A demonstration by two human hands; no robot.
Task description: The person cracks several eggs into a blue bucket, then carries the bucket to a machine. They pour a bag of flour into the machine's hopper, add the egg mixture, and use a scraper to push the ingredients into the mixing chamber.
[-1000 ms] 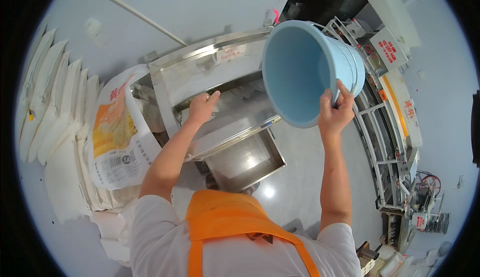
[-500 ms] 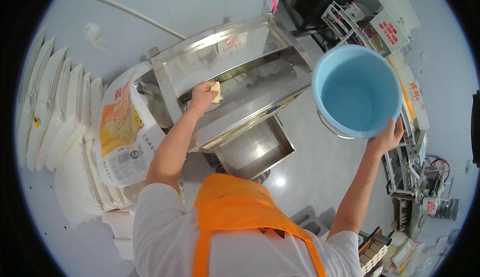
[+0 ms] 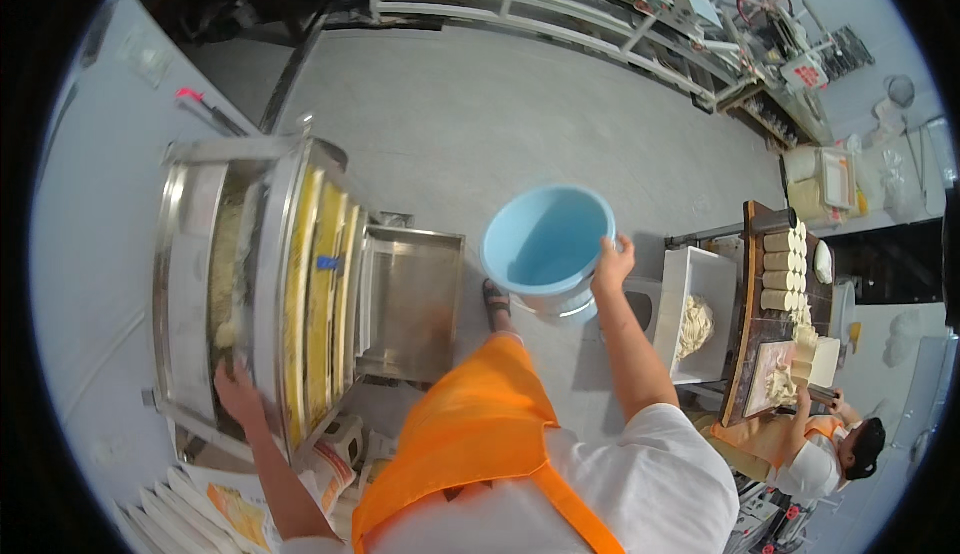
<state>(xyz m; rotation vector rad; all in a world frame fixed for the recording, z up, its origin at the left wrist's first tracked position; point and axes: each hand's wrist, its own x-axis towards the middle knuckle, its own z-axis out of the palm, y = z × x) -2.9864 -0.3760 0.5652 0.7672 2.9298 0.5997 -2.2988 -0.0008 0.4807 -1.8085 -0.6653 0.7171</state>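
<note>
R hand (image 3: 614, 263) w/ bucket (image 3: 549, 239), L hand (image 3: 239, 396) @trough (image 3: 268, 279)

I see the round, pale-blue bucket (image 3: 545, 244) near the middle of the scene, held at the right of its rim, mouth up and somewhat tilted, so I look onto its smooth inside and its near outer wall too. On my left stands the stainless-steel bin (image 3: 188, 284), its long narrow opening running near to far; inside, I make out a blurred pale lump (image 3: 227, 334).
</note>
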